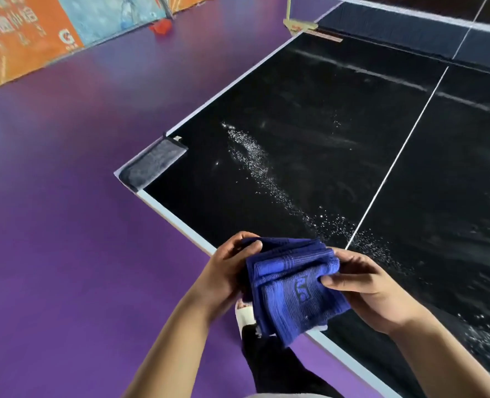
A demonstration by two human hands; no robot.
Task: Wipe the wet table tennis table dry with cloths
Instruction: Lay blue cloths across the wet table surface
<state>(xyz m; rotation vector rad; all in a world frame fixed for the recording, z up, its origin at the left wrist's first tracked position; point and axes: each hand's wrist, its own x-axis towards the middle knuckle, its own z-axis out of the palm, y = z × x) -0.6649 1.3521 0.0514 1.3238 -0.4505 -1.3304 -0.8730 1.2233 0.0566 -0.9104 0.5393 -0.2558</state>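
Folded blue cloth held over the tabletop's near edge.
Left hand pinches its 9 o'clock side, right hand its 3 o'clock; droplets streak toward 12, grey cloth on the corner at 10.

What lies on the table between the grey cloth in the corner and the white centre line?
A long streak of water droplets on the dark table; the head view shows it.
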